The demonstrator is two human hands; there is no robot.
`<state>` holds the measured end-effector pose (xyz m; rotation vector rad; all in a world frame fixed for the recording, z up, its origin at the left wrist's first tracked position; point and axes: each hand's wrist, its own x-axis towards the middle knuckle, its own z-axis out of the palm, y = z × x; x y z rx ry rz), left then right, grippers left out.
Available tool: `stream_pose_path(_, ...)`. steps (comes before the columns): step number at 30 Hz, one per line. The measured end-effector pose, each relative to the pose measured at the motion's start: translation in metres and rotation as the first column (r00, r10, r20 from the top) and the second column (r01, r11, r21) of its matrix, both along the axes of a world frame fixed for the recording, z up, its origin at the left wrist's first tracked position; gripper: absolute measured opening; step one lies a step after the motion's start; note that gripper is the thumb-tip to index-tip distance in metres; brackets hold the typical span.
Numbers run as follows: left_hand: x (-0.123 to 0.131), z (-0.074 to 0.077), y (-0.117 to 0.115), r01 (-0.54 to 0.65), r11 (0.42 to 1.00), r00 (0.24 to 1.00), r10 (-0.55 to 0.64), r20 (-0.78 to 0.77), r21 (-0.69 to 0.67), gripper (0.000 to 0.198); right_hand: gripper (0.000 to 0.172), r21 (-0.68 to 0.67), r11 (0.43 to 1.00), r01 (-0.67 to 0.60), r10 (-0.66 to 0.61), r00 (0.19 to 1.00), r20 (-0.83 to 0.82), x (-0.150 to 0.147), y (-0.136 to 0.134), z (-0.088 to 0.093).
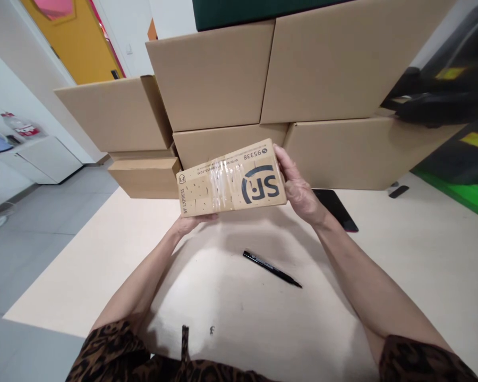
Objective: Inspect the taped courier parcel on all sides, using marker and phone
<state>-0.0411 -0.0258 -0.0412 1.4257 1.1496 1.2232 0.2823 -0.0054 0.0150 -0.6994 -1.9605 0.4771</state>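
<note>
A small brown cardboard box (197, 191) is held up above the table, tilted, its right end higher. Clear tape crosses its near face, which carries a dark SF logo and "SF EXPRESS" print. My right hand (297, 188) grips the box's right end, fingers going behind it. Under the lower left edge, my left hand (191, 223) supports it, with most of its fingers hidden by the box. A black marker pen (271, 268) lies uncapped on the table below the box, tip toward the lower right.
Large cardboard boxes (211, 79) are stacked along the table's far side. A dark tablet-like device (336, 209) lies behind my right forearm. A small black object (399, 191) rests farther right. The pale table (83, 265) ends at the left above a grey floor.
</note>
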Motion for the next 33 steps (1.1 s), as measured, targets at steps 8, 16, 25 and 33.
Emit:
stream_pose_path(8,0.009,-0.009,0.008,0.005,0.994,0.983,0.015,0.182,-0.105,0.062,0.127,0.286,0.958,-0.003,-0.068,0.968,0.240,-0.003,-0.009,0.006)
stream_pose_path(16,0.011,-0.010,0.017,-0.238,0.971,0.956,0.231,0.179,0.018,0.116,0.118,0.531,0.821,0.210,-0.392,0.883,0.257,-0.022,-0.019,0.002)
stream_pose_path(25,0.029,0.032,-0.015,0.295,0.762,0.892,-0.003,-0.453,0.577,0.132,0.111,0.556,0.829,0.057,-0.332,0.851,0.407,-0.037,-0.024,-0.012)
stream_pose_path(33,0.025,0.037,-0.015,0.158,0.826,0.958,0.004,-0.286,0.541,0.119,0.110,0.490,0.868,0.083,-0.328,0.836,0.439,-0.009,-0.004,-0.009)
